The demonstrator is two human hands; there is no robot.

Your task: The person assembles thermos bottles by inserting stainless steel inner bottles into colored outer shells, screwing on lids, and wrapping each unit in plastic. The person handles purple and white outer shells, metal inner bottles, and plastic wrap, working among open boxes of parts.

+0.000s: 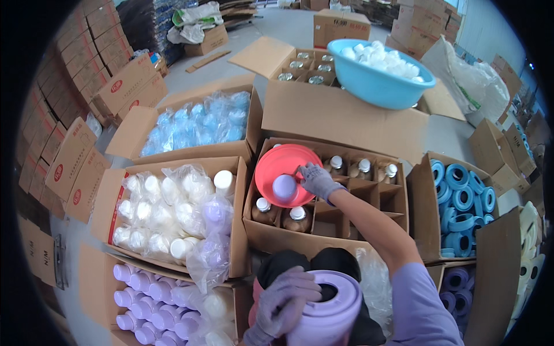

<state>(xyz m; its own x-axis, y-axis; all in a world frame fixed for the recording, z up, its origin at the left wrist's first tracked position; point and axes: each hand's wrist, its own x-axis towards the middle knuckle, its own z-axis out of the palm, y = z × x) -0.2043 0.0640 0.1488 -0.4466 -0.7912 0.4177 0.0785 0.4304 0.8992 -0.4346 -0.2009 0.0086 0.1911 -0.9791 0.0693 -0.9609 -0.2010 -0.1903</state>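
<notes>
My left hand (283, 303), in a grey glove, grips the rim of a light-purple thermos shell (332, 314). The shell stands upright between my knees, with a round dark opening in its top. Further out, my gloved right hand (319, 181) reaches over a red plastic basin (277, 161). Its fingers are curled beside a purple cup-shaped cap (284, 188) lying in the basin; whether they pinch it or something small is hard to make out. The basin rests on a divided carton (369, 199) holding several white-capped bottles (297, 219).
Open cartons surround me: bagged white cups (187, 213) and purple cups (153, 305) at left, bagged blue parts (196, 124) behind, blue rings (459, 176) and purple rings (457, 279) at right. A light-blue tub (375, 83) of white caps sits on a far carton. Boxes stand stacked at left.
</notes>
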